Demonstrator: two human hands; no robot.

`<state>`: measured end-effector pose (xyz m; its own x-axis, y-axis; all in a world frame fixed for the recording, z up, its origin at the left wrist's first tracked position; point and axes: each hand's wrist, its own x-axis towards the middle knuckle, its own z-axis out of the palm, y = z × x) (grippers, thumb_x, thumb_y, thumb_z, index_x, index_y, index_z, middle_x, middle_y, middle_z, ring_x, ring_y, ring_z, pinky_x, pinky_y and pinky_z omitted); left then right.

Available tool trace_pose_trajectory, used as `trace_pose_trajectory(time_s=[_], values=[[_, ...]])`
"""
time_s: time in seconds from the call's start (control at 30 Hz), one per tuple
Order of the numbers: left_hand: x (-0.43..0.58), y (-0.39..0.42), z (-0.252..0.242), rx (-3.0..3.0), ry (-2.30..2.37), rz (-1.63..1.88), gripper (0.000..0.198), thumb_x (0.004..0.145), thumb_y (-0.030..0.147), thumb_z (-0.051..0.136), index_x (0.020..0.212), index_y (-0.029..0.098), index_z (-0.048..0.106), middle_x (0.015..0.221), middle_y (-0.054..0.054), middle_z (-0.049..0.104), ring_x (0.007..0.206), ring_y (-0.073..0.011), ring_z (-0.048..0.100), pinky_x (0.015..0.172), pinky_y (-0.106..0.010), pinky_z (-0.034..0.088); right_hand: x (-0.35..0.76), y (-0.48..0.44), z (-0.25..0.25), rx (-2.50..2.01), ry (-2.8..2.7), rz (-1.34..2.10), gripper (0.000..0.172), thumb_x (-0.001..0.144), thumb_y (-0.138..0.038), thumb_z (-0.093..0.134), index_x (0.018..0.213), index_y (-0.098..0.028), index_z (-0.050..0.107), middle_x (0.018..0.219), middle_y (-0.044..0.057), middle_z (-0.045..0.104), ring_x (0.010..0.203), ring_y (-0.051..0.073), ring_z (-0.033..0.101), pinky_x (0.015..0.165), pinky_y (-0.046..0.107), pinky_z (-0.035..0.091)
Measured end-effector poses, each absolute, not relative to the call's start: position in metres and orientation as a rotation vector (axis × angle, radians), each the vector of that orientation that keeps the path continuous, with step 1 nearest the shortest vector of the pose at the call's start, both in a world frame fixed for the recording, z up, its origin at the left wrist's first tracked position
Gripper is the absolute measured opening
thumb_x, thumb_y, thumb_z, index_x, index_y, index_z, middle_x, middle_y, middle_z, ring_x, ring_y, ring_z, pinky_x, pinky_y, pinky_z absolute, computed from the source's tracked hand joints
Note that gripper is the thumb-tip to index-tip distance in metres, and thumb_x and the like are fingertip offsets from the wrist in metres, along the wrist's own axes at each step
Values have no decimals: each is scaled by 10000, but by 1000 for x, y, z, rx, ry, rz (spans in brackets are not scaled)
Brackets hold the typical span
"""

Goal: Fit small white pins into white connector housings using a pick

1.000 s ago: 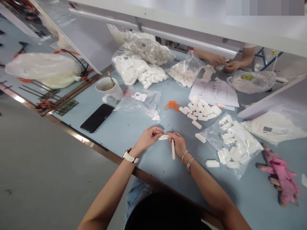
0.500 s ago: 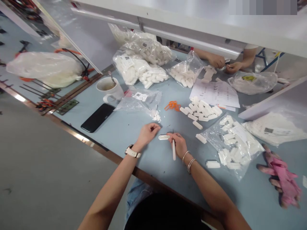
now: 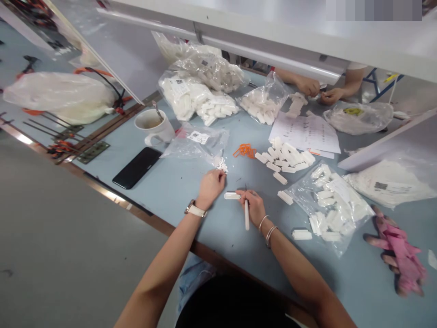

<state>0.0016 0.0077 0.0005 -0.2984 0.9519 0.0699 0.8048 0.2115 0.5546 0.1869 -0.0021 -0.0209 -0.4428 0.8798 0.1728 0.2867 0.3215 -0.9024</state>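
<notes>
My right hand [image 3: 254, 206] grips a white connector housing [image 3: 232, 196] by its right end, level above the worktable. The same hand holds a white-handled pick [image 3: 247, 216], its thin dark tip pointing away from me. My left hand [image 3: 212, 187] is closed at the near edge of a pile of tiny white pins [image 3: 222, 164], thumb and fingers together. Whether a pin is between those fingertips is too small to see. Beyond my hands lie orange clip-like pieces [image 3: 245, 150] and a heap of white connector housings [image 3: 287, 157].
A phone [image 3: 137, 167] and a mug [image 3: 155, 127] with a spoon stand left. Right are an open bag of housings [image 3: 331, 205] and pink gloves [image 3: 399, 255]. Full plastic bags [image 3: 201, 86] and printed sheets [image 3: 303, 132] lie behind. Across the table, another person's hands [image 3: 317, 89] work.
My left hand has moved away from me to the pin pile, its fingers closing. In my right hand the housing has tilted, so its row of holes no longer shows.
</notes>
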Motion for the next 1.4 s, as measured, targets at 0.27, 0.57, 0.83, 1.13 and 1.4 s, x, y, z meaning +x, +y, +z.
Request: trace_pose_trajectory(time_s=[0.27,0.57,0.83,1.13,1.4], values=[[5,-39,16,1532,1629,1056,167,810,291,560,752,158,641,849,-72,647,799,-179,597,699,-275,459,186,-3,-21,-1011,-1878,1122,193,803,-153,502,675,-202,637,811,39,704,881,188,638,773,285,496],[13,-49,1,1769,1680,1056,102,853,224,537,812,180,619,955,-79,606,902,-188,600,823,-325,489,187,-1,-25,-967,-1949,1001,208,809,-145,492,656,-217,614,836,26,715,830,186,614,760,299,497],[21,-49,-5,1842,1757,1078,97,860,215,510,824,185,595,955,-71,606,923,-191,591,843,-329,498,188,-1,-24,-943,-1966,989,226,802,-104,472,648,-219,590,846,23,719,857,181,621,764,297,503],[20,-47,-5,1605,1804,957,100,823,247,544,892,183,578,873,-48,647,740,-175,587,699,-309,488,189,-2,-23,-909,-1974,961,248,815,-93,460,653,-221,598,815,7,713,849,160,631,813,293,505],[22,-47,-7,1591,1735,1037,64,819,237,549,821,190,592,922,-70,669,882,-204,618,833,-354,471,189,-1,-25,-794,-2002,874,265,825,-73,429,659,-220,574,742,-3,694,826,150,634,860,296,494]])
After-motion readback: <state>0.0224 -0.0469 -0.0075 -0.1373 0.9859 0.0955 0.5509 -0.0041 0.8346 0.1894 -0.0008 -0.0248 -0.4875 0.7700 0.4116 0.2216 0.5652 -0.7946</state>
